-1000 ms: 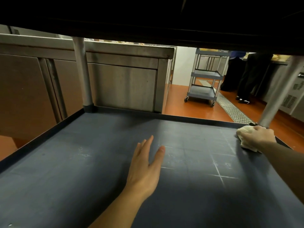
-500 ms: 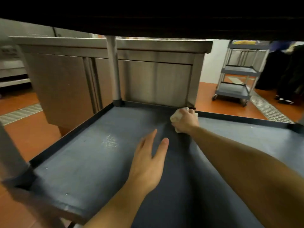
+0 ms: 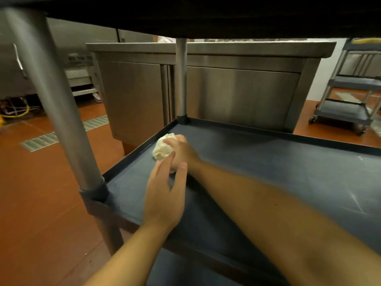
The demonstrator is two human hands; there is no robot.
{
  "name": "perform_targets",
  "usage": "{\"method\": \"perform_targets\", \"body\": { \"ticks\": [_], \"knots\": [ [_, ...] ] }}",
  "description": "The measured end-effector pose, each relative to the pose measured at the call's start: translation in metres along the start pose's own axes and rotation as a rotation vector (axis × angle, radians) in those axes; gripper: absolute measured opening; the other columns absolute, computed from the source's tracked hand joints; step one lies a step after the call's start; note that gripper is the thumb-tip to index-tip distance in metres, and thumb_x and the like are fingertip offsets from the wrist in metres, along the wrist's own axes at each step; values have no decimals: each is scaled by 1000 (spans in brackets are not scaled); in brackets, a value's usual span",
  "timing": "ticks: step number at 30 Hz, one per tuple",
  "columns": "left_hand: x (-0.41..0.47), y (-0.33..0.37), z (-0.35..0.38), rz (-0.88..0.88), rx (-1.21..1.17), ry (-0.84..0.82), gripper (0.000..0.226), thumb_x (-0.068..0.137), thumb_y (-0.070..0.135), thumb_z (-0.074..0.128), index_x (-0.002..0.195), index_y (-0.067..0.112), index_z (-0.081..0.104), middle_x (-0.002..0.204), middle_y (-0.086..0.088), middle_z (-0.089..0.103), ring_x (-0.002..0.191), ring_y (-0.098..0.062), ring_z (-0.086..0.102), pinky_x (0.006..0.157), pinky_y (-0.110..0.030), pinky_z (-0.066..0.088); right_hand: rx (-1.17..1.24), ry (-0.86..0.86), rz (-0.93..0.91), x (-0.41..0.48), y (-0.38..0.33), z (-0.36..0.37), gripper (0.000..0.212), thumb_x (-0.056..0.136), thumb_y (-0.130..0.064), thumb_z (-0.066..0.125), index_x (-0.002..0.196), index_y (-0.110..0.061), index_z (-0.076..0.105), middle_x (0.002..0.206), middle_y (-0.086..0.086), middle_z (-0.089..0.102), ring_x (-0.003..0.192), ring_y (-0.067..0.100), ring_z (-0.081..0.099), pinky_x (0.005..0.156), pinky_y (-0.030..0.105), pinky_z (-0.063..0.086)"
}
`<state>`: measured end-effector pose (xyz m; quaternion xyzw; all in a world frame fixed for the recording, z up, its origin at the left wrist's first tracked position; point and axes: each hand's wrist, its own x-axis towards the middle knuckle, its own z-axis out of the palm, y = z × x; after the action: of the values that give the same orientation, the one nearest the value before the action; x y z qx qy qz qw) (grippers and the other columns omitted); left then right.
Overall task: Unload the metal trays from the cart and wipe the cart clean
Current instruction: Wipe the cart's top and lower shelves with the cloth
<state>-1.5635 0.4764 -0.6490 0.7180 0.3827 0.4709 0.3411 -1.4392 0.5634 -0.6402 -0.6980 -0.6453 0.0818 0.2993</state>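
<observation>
Steel cabinets (image 3: 237, 89) and orange tile floor (image 3: 41, 193) behind, and down on the cart's dark matte shelf (image 3: 268, 172) no trays show. Right hand (image 3: 181, 153) reaches across, fingers closed round a balled white cloth (image 3: 162, 148), pressed near the far-left rim, just short of the corner post (image 3: 181, 79). Left hand (image 3: 165, 201) lies flat just behind it, fingers loosely spread, bracing. Chalky scuffs lie off to the right.

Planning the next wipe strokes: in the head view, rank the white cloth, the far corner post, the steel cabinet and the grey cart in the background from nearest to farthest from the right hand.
1. White cloth: in the grip of the right hand, by the shelf's left rim.
2. Far corner post: at the shelf's back-left corner.
3. Steel cabinet: behind the shelf.
4. Grey cart: far right, across the floor.
</observation>
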Motion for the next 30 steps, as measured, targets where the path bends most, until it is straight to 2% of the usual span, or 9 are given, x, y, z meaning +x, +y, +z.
{"method": "perform_targets", "body": {
  "ticks": [3,5,7,10,16,21,25,28,30],
  "knots": [
    [-6,1,-5,76,-3,99,52,91,54,35,134,28,50,118,27,45,102,21,41,85,6,24,-28,-30,-160,-38,-17,-5,41,86,-31,63,123,-18,56,130,9,49,112,23,49,93,39,46],
    [-7,0,-8,71,-17,133,34,98,40,42,129,30,53,118,28,47,104,18,41,88,1,24,-71,-40,-160,-62,-14,-13,35,85,-32,64,116,-17,61,122,7,57,110,21,51,92,38,46],
    [-7,1,-9,18,-23,108,36,98,39,43,132,30,52,122,23,47,107,13,37,90,-4,24,-64,-44,-38,-85,1,-31,50,78,-34,73,124,-19,60,130,7,53,118,21,48,100,30,40],
    [-13,7,-4,-2,39,2,43,94,44,45,135,30,49,136,12,49,118,4,37,97,-17,25,-143,15,118,-122,40,-75,54,76,-29,76,126,-15,60,128,12,55,119,26,48,94,21,32],
    [-53,34,34,151,27,-276,44,92,47,46,133,34,51,139,8,50,131,-10,41,109,-30,33,-281,225,635,-230,135,-180,53,79,-36,74,127,-19,59,129,13,53,117,30,50,93,31,38],
    [-63,40,40,316,-19,-196,42,91,42,47,121,18,64,119,1,64,114,-17,56,99,-34,43,-324,361,897,-307,163,-225,57,76,-30,78,127,-13,58,126,17,59,116,34,54,97,41,41],
    [-62,47,38,406,15,-205,45,88,42,46,113,12,70,112,-3,68,108,-21,61,92,-38,46,-286,334,766,-273,135,-184,63,75,-28,79,132,-14,54,131,17,53,119,35,50,98,40,39],
    [-60,40,28,336,20,-126,45,88,45,45,114,17,69,112,2,68,108,-16,59,93,-32,43,-180,247,588,-216,93,-130,63,78,-45,72,134,-27,49,134,6,46,114,26,52,89,30,42],
    [-59,28,14,261,21,-69,46,89,47,42,118,20,66,115,5,66,111,-13,55,97,-31,40,-144,209,486,-178,65,-96,61,77,-47,70,133,-31,49,136,5,43,117,25,50,91,26,36]
  ]
}}
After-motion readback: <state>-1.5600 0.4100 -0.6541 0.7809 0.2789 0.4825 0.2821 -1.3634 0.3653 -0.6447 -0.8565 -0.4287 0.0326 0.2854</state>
